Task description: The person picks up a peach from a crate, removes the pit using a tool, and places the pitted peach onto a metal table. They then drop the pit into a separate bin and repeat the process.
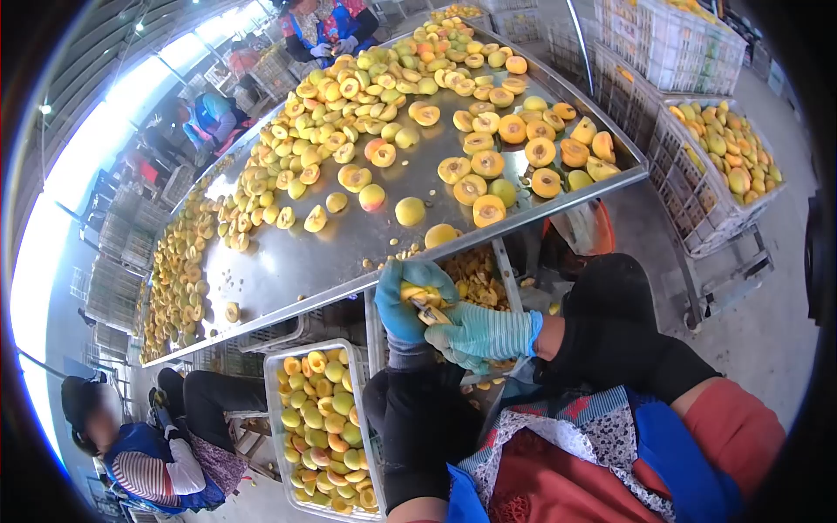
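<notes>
My left hand (405,301), in a blue-green glove, is closed around a yellow fruit (422,293) just beyond the front edge of the metal table (331,253). My right hand (479,334), in a striped glove, is closed on a small tool (431,314) whose tip touches the fruit. The tool's exact shape is mostly hidden by the fingers. Below my hands, a crate (508,277) holds cut fruit pieces. Halved and whole yellow fruits (486,163) lie over the table.
A crate of whole fruits (270,383) stands at lower left, beside a seated person (148,453). Stacked crates (680,179) stand at right, one full of fruit. Another person (323,30) works at the table's far end; a third (209,118) sits at upper left.
</notes>
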A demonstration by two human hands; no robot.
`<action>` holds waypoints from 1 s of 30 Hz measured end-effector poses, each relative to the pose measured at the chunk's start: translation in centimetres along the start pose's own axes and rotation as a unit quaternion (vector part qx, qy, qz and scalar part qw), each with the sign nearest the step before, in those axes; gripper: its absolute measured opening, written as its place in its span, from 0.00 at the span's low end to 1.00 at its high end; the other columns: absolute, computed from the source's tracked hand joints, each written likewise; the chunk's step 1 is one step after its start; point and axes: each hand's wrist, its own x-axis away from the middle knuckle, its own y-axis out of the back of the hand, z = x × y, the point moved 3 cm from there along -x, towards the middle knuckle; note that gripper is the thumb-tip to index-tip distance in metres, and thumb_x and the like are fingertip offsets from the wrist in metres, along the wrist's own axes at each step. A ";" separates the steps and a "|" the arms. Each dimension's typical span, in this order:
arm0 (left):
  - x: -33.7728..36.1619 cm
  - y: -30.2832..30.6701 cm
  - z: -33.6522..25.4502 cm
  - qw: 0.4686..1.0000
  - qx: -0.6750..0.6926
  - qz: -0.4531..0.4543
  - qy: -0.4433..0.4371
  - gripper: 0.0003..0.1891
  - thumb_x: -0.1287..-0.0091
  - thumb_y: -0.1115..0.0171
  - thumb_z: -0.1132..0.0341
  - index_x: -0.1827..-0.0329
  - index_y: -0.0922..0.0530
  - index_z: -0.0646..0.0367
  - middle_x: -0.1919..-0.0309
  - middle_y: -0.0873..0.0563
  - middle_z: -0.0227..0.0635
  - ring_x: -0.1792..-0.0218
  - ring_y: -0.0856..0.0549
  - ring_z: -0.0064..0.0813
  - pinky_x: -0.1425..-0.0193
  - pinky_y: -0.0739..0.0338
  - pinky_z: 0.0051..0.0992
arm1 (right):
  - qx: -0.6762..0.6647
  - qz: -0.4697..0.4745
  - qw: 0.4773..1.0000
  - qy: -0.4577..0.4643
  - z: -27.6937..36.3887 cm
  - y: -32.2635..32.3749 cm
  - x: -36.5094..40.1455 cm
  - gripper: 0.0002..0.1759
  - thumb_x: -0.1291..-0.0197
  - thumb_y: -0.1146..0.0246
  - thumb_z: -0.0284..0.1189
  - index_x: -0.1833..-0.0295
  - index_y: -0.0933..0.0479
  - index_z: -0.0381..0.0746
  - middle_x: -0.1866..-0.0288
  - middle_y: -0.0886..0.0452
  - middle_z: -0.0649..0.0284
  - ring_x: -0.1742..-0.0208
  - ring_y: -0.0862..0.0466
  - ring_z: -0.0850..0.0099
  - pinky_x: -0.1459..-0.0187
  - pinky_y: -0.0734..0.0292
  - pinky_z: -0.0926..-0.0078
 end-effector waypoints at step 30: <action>10.8 13.1 -18.5 0.871 -0.201 -0.366 -0.260 0.19 0.29 0.42 0.54 0.49 0.22 0.63 0.59 0.16 0.36 0.56 0.17 0.32 0.52 0.20 0.31 | 0.616 -0.037 0.775 -0.139 -3.0 2.4 -2.9 0.19 0.36 0.46 0.43 0.48 0.22 0.44 0.56 0.17 0.48 0.55 0.17 0.48 0.52 0.23 0.50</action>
